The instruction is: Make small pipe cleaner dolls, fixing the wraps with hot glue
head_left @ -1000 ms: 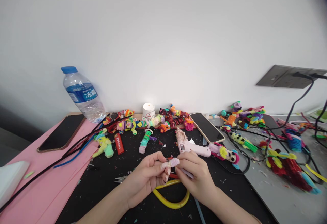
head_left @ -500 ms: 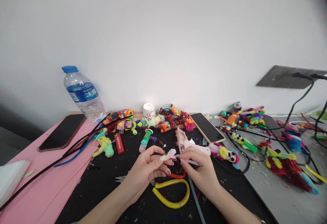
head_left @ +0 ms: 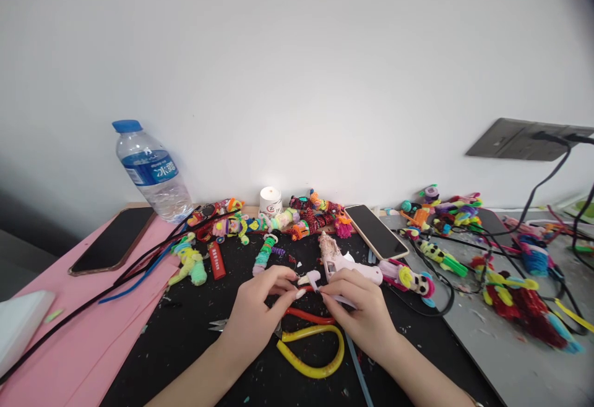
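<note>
My left hand (head_left: pixel 256 314) and my right hand (head_left: pixel 357 311) meet over the black mat (head_left: pixel 195 320), both pinching a small pale pink fuzzy piece (head_left: pixel 312 279) between their fingertips. A lilac pipe cleaner (head_left: pixel 341 300) runs out under my right fingers. Just beyond the hands lies a pink glue gun (head_left: pixel 346 263). Beneath them sit yellow-and-red handled scissors (head_left: pixel 312 345).
Several bright pipe-cleaner figures (head_left: pixel 278 221) line the wall, with more at the right (head_left: pixel 510 289). A water bottle (head_left: pixel 151 172), a small white cup (head_left: pixel 270 200), a red lighter (head_left: pixel 216 261), two phones (head_left: pixel 111 241) (head_left: pixel 375 230), pink paper (head_left: pixel 78 345) and black cables (head_left: pixel 533 197) surround the mat.
Both hands moved away from me toward the glue gun and lowered, still holding the pink piece. The scissors' red and yellow handles now show fully below them.
</note>
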The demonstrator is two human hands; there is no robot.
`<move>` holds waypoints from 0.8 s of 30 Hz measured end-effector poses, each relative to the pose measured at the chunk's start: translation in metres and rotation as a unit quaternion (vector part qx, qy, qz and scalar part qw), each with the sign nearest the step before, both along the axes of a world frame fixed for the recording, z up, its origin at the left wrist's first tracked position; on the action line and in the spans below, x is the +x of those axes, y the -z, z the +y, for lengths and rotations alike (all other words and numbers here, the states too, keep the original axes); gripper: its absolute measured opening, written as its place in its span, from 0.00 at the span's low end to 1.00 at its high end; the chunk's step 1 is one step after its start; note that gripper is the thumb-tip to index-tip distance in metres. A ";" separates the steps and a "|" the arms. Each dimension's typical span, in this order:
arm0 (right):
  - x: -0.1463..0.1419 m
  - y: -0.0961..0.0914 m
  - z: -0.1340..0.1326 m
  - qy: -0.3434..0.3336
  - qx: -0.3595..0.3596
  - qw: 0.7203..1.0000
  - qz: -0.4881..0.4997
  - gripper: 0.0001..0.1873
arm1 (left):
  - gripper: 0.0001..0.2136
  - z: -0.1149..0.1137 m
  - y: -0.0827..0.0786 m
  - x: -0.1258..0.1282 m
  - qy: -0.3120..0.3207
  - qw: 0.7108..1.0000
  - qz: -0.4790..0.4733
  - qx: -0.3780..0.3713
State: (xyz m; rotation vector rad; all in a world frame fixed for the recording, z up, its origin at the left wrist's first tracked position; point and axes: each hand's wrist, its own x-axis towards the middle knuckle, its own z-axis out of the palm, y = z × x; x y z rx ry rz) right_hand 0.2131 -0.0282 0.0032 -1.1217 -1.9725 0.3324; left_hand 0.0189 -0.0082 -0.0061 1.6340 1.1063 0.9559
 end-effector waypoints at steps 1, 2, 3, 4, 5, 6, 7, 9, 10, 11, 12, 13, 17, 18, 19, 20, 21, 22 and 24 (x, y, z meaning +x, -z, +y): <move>0.000 0.000 0.000 -0.003 0.006 1.000 -0.012 0.06 | 0.05 0.000 0.001 -0.001 0.002 0.999 0.025 0.036; 0.000 0.000 0.000 -0.006 0.011 1.000 -0.023 0.06 | 0.04 -0.001 0.002 -0.002 0.004 0.996 0.048 0.073; 0.000 0.000 0.000 -0.009 0.014 0.999 -0.033 0.06 | 0.04 -0.001 0.003 -0.003 0.005 0.991 0.071 0.110; 0.000 0.001 0.001 -0.013 0.017 0.999 -0.041 0.06 | 0.04 -0.001 0.003 -0.004 0.007 0.985 0.092 0.144; 0.000 0.001 0.001 -0.017 0.019 0.999 -0.048 0.06 | 0.04 -0.001 0.004 -0.005 0.009 0.979 0.110 0.171; 0.000 0.002 0.001 -0.020 0.021 0.998 -0.054 0.06 | 0.05 -0.001 0.005 -0.006 0.011 0.974 0.122 0.190; 0.000 0.002 0.001 -0.022 0.022 0.998 -0.058 0.06 | 0.05 -0.001 0.005 -0.006 0.012 0.971 0.129 0.201; 0.000 0.003 0.001 -0.026 0.023 0.998 -0.061 0.06 | 0.05 -0.001 0.006 -0.005 0.016 0.970 0.131 0.202; 0.000 0.003 0.001 -0.027 0.022 0.998 -0.059 0.06 | 0.05 -0.001 0.006 -0.005 0.018 0.972 0.128 0.196; 0.000 0.003 0.001 -0.027 0.020 0.998 -0.055 0.06 | 0.06 -0.001 0.006 -0.004 0.019 0.974 0.123 0.188; 0.000 0.002 0.001 -0.026 0.017 0.998 -0.048 0.06 | 0.06 -0.001 0.006 -0.004 0.020 0.977 0.116 0.180; 0.000 0.002 0.000 -0.026 0.012 0.999 -0.040 0.06 | 0.07 -0.001 0.006 -0.003 0.021 0.979 0.108 0.171; 0.001 0.002 0.000 -0.025 -0.018 1.000 0.004 0.05 | 0.08 -0.004 0.004 0.001 0.028 0.989 0.073 0.128; 0.001 0.002 0.000 -0.026 -0.027 0.999 0.015 0.05 | 0.08 -0.004 0.003 0.002 0.032 0.991 0.063 0.112; 0.001 0.001 0.001 -0.027 -0.036 0.999 0.025 0.05 | 0.08 -0.004 0.002 0.003 0.033 0.994 0.054 0.095; 0.000 0.001 0.001 -0.029 -0.043 0.998 0.032 0.05 | 0.07 -0.005 0.001 0.004 0.032 0.995 0.045 0.079; 0.000 0.001 0.001 -0.030 -0.048 0.998 0.037 0.05 | 0.07 -0.005 0.001 0.005 0.030 0.996 0.040 0.069; 0.000 0.001 0.001 -0.032 -0.051 0.997 0.039 0.06 | 0.06 -0.005 0.001 0.006 0.026 0.997 0.037 0.062; 0.000 0.000 0.001 -0.034 -0.053 0.997 0.037 0.06 | 0.06 -0.006 0.001 0.006 0.023 0.997 0.039 0.061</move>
